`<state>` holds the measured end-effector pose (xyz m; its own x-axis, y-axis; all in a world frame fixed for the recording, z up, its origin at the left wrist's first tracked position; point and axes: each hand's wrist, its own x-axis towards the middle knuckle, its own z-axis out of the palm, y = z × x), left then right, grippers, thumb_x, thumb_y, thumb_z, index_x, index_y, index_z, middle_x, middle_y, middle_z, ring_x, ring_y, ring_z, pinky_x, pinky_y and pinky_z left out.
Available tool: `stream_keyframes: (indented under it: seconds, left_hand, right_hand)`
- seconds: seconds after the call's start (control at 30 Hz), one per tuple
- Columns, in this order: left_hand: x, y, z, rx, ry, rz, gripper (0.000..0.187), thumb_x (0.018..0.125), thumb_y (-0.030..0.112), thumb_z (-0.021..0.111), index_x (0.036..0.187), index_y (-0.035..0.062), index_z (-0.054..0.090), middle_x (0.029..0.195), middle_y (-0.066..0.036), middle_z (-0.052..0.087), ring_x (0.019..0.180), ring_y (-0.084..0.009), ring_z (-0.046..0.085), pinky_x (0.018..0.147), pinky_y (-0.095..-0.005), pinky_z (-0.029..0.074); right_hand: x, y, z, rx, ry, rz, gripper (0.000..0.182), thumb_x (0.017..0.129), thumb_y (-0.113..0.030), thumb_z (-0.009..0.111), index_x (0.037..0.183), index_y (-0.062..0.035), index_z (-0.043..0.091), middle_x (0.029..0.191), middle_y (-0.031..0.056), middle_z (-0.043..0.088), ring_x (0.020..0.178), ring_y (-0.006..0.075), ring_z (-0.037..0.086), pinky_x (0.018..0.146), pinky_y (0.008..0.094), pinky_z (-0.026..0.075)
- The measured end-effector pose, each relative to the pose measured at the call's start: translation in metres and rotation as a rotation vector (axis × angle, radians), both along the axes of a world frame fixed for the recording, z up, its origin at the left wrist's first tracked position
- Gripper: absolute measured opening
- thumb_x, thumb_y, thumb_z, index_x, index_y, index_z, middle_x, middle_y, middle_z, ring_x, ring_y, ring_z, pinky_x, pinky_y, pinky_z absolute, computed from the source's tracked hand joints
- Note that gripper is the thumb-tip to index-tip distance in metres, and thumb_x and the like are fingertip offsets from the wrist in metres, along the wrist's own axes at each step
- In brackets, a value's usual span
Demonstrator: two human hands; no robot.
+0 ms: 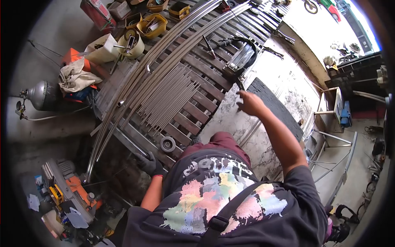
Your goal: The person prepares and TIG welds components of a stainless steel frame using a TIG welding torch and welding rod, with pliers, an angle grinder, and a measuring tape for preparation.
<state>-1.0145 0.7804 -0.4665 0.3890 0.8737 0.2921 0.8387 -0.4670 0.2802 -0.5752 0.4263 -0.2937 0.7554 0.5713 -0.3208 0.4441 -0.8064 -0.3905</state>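
Observation:
My left hand (151, 164), in a dark glove with a red cuff, is closed around a metal tube (132, 142) at the near left edge of the slatted metal table (201, 99). Bare and stretched forward, my right hand (249, 103) has its fingers apart over the pale, stained surface. Just beyond its fingertips is a black handle (240, 84), beside a machine with black cables (242, 57); contact is unclear. Many thin rods (168, 99) lie side by side on the slats, with long bent tubes (154, 72) to their left. A round metal disc (167, 144) sits near my body.
Yellow bins (152, 25) and a white bucket (131, 44) stand at the back left. A gas cylinder (43, 94) and a cloth (77, 76) are farther left. An orange and grey machine (72, 191) is at the lower left. Metal frames (343, 164) stand at right.

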Motion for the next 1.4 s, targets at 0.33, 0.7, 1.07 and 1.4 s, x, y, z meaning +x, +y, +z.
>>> stream_keyframes:
  seconds: [0.33,0.7,1.07,1.4]
  left_hand:
    - [-0.026,-0.076,0.072,-0.131,-0.022,0.397,0.070,0.108,0.038,0.054,0.164,-0.0011,0.038,0.162,-0.029,0.048,0.151,-0.0427,0.044,0.128,-0.0613,0.019]
    - [-0.091,-0.293,0.087,-0.519,0.199,1.110,0.078,0.105,0.054,0.050,0.164,0.0039,0.040,0.164,-0.020,0.049,0.152,-0.0353,0.046,0.126,-0.0634,0.023]
    - [-0.054,-0.318,0.085,-0.758,0.096,1.053,0.078,0.101,0.057,0.049,0.158,0.0036,0.044,0.156,-0.022,0.055,0.139,-0.0408,0.058,0.120,-0.0660,0.030]
    - [-0.098,-0.202,0.098,-0.421,0.185,0.790,0.075,0.101,0.055,0.056,0.158,0.0059,0.048,0.160,-0.023,0.053,0.142,-0.0388,0.056,0.121,-0.0660,0.029]
  right_hand:
    - [0.329,0.115,-0.102,0.145,-0.489,0.075,0.054,0.090,-0.010,0.062,0.144,-0.0026,0.058,0.141,0.0228,0.064,0.134,0.0424,0.060,0.112,0.0487,0.050]
    - [0.397,0.175,-0.120,-0.375,-0.473,0.559,0.057,0.080,-0.019,0.084,0.133,-0.0100,0.066,0.142,0.0149,0.060,0.137,0.0357,0.058,0.121,0.0674,0.034]
    - [0.355,0.135,0.057,0.089,-0.448,0.692,0.062,0.080,0.008,0.065,0.134,-0.0207,0.066,0.113,0.0188,0.064,0.097,0.0475,0.070,0.081,0.0592,0.056]
    - [0.304,0.082,0.168,0.703,-0.593,0.403,0.067,0.090,0.005,0.069,0.153,-0.0147,0.056,0.137,0.0219,0.060,0.115,0.0452,0.068,0.092,0.0505,0.058]
